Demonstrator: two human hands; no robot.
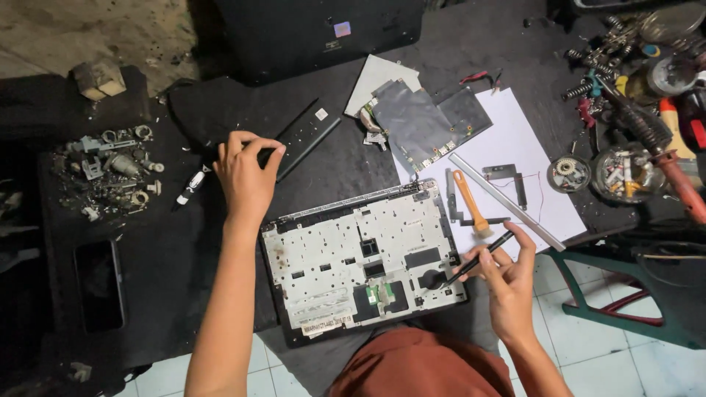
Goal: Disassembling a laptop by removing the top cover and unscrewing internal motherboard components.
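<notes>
Your right hand [507,276] pinches a black screwdriver [478,259] slanting down-left, tip on the opened laptop base [364,257] before you, while your left hand [246,173] grips a black bar-shaped part [305,140] farther up the table [220,103].

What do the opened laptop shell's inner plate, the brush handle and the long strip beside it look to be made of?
Inner plate of the laptop shell: likely stamped sheet metal, dull silver-white, with punched slots. Brush handle: probably plastic, smooth glossy orange; painted wood is possible. Long strip: seems brushed metal, pale grey with a straight bright edge.
</notes>
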